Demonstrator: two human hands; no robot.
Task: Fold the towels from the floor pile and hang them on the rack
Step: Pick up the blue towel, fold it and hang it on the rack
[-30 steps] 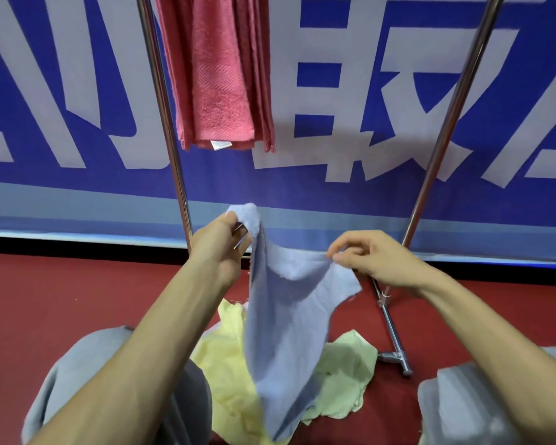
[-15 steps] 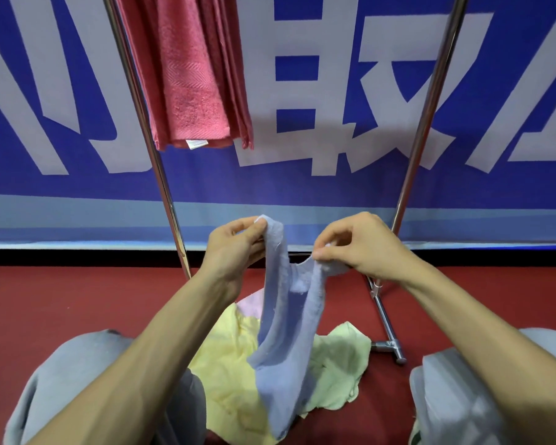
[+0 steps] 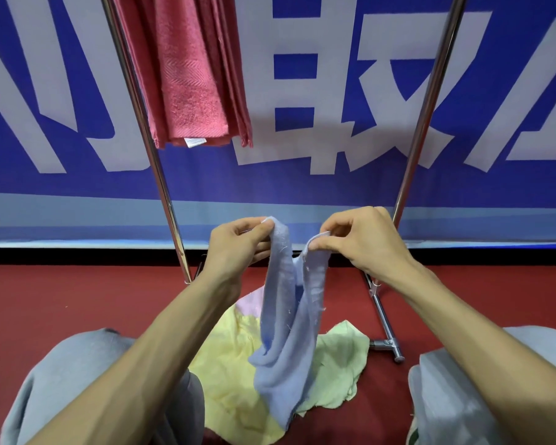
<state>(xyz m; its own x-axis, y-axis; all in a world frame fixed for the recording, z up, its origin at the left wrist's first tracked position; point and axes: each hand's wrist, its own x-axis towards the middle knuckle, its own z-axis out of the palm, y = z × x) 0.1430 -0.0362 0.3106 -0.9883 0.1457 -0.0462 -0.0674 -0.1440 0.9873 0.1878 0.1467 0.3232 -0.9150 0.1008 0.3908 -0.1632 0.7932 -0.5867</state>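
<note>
Now both hands are raised between the two slanted poles of the rack (image 3: 161,187), low down near its feet. The left hand (image 3: 238,245) pinches one top corner of the blue towel (image 3: 286,348) between thumb and forefinger, with the other fingers curled loosely behind. The right hand (image 3: 363,242) pinches the other top corner in the same way, close to the left one, so the upper edge sags in a narrow fold between them. The blue towel hangs down in front of the rack and its lower end reaches the pile on the red floor (image 3: 61,300). In that pile, in front of the rack's base, lie a yellow towel (image 3: 228,364) and a light green towel (image 3: 337,358). A pale pink piece (image 3: 251,305) at the back is perhaps a third one, but little of it shows. High on the rack, beside its left pole, a pink towel (image 3: 190,75) hangs folded. Behind the rack stands a blue banner (image 3: 302,187) with white characters.
</note>
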